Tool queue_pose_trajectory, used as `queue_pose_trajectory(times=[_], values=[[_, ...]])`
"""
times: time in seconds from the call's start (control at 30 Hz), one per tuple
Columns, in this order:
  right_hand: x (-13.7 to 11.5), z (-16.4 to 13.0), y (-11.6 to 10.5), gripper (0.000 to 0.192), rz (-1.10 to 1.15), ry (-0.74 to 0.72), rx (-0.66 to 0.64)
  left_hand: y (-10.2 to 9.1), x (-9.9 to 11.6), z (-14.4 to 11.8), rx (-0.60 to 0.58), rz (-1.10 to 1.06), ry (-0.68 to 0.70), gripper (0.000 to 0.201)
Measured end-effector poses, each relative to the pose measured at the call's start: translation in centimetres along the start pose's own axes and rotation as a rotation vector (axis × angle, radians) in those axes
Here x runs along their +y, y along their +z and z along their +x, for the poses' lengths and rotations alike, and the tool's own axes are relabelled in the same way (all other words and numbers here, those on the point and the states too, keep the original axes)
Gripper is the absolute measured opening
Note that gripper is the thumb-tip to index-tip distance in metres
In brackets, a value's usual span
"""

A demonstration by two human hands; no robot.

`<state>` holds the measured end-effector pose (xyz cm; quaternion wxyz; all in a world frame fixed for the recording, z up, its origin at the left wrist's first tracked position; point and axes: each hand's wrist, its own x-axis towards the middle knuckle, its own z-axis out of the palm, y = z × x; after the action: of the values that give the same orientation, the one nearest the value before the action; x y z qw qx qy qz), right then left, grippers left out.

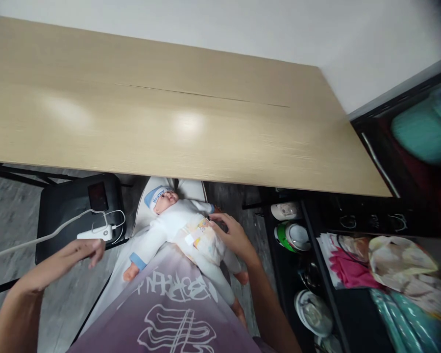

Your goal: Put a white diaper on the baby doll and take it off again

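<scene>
A baby doll [174, 218] lies face up across my lap, in a white outfit with blue cuffs and a blue-and-white cap [155, 197] that reads "HAPPY". Around its middle is a diaper [191, 236] with a printed, coloured front band. My right hand [231, 234] is at the diaper's upper edge by the doll's arm, thumb and fingertips close together on it. Off to the left, my left hand [81, 251] hovers with its fingers loosely bent and holds nothing visible. It is nearest a white power bank [95, 234] with a cable plugged in.
A light wooden table [191, 142] spans the view ahead, its front edge above the doll's head. The power bank rests on a black stool [59, 211]. To the right, a dark shelf [363, 314] holds a pink cloth [349, 269], plastic bags and several containers, including a green-banded can [296, 237].
</scene>
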<state>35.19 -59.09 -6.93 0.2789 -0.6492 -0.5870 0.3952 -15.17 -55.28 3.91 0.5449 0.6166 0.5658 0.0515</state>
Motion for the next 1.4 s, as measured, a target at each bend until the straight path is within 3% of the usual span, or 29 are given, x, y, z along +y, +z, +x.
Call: queue_pose_trajectory(times=[0.07,0.13,0.2,0.3,0.37,0.5,0.73,0.97,1.07,1.2,1.3,1.4], values=[[0.1,0.3,0.4,0.036,0.015,0.027,-0.022,1.7,4.5,-0.4,-0.333,-0.015,0.121,0.059],[-0.2,0.6,0.6,0.035,0.017,0.02,-0.041,4.2,8.5,0.9,-0.518,0.042,0.308,0.038],[-0.5,1.0,0.6,0.033,0.018,-0.007,-0.051,7.3,11.3,3.7,-0.48,0.12,0.513,0.025],[-0.7,1.4,0.4,0.03,0.03,-0.036,-0.057,11.5,12.9,8.7,-0.235,0.282,0.739,0.032],[-0.6,1.6,0.5,0.03,0.022,-0.053,-0.051,13.4,12.9,11.6,-0.147,0.373,0.805,0.034],[-0.1,1.9,0.7,0.028,0.019,-0.075,-0.033,15.2,11.8,14.6,-0.143,0.504,0.823,0.034],[1.2,2.5,1.0,0.031,0.042,-0.057,-0.013,15.8,10.6,15.2,-0.101,0.443,0.808,0.034],[5.2,4.1,1.3,0.041,-0.037,0.06,0.122,16.1,10.7,15.4,-0.101,0.372,0.789,0.024],[5.6,4.5,1.4,0.042,-0.052,0.052,0.154,15.9,11.2,15.0,-0.099,0.344,0.76,0.022],[2.8,4.1,1.1,0.036,0.001,-0.098,0.061,14.0,11.9,12.8,-0.166,0.268,0.74,0.021],[-0.7,3.5,0.8,0.037,0.051,-0.284,-0.151,11.9,11.8,10.5,-0.309,0.241,0.723,0.017],[-3.3,2.7,0.1,0.03,0.043,-0.357,-0.27,10.8,10.9,8.9,-0.481,0.254,0.713,0.009]])
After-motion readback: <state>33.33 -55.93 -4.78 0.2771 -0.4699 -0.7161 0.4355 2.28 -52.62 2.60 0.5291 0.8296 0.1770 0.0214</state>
